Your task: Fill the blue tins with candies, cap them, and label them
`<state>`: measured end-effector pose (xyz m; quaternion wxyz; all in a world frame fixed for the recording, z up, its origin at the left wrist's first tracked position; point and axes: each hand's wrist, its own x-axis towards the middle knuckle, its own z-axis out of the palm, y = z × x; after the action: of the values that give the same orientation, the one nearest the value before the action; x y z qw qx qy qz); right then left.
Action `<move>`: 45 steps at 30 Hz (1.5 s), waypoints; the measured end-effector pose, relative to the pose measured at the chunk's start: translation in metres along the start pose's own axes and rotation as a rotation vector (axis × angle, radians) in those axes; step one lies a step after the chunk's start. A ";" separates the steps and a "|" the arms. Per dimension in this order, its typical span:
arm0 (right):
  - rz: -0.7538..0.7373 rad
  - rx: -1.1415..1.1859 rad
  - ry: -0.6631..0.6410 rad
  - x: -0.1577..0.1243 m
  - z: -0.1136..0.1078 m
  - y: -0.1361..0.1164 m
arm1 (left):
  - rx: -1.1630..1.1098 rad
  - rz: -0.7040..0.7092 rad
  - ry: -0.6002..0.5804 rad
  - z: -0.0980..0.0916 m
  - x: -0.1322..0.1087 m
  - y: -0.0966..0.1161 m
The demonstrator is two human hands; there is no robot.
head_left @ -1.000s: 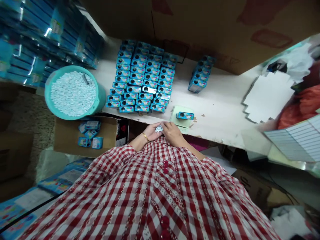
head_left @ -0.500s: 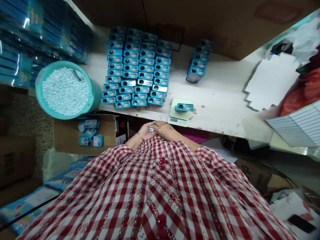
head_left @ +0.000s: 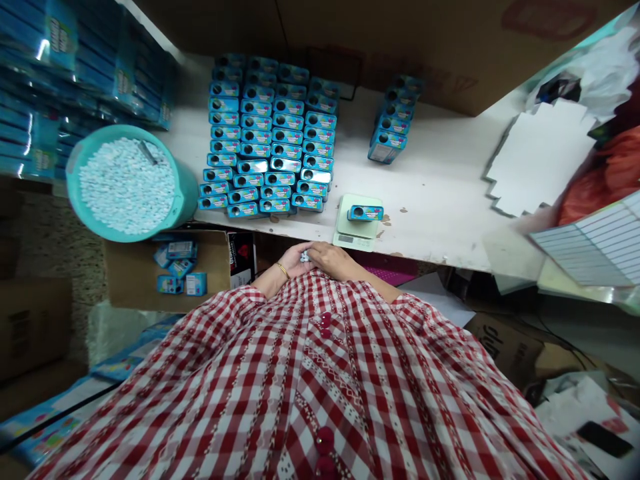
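My left hand (head_left: 295, 260), with a gold bangle at the wrist, is cupped palm up close to my body below the table's front edge. Several small pale blue-white candies (head_left: 305, 256) lie in its palm. Curled over them is my right hand (head_left: 330, 260), its fingertips at the candies and partly hidden; what they pinch is too small to make out. Just beyond, a small blue candy tin (head_left: 365, 213) rests on a pale green scale (head_left: 356, 238). A turquoise bucket (head_left: 188, 197) full of similar candies stands to the left.
Rows of blue tins (head_left: 270, 137) fill the table's left half, with a short separate row (head_left: 387, 145) at the back right. A carton (head_left: 135, 280) holding several tins sits below. A large cardboard box (head_left: 400, 40) overhangs the back; white cut card (head_left: 543, 157) lies right.
The view has shifted slightly, moving the table's things a little left in the picture. Both hands stay together at the candies, and slightly fewer candies show between them.
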<state>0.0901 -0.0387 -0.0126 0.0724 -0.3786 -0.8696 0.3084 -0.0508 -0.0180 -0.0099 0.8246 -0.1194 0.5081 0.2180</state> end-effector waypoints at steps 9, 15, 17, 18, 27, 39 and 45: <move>0.584 0.369 0.786 -0.071 -0.006 0.048 | -0.020 0.018 0.087 0.002 0.005 -0.001; 0.779 0.393 0.876 -0.091 -0.029 0.110 | -0.266 0.468 0.034 0.013 -0.032 0.070; 0.760 0.364 0.861 -0.085 -0.035 0.115 | -0.352 0.701 0.066 0.005 -0.054 0.112; 0.756 0.348 0.861 -0.082 -0.037 0.115 | -0.384 0.806 0.108 -0.002 -0.067 0.133; 0.757 0.354 0.844 -0.071 -0.019 0.131 | -0.511 1.121 0.365 -0.109 -0.116 0.212; 0.605 0.308 0.664 -0.055 -0.022 0.137 | -0.377 0.619 -0.027 -0.053 -0.042 0.094; 0.266 -0.186 0.530 -0.044 -0.078 0.064 | -0.139 0.239 -0.243 0.025 0.002 0.031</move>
<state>0.1886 0.0018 0.0167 0.2207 -0.5613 -0.7878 0.1248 -0.0447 0.0203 0.0003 0.8378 -0.0875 0.3992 0.3620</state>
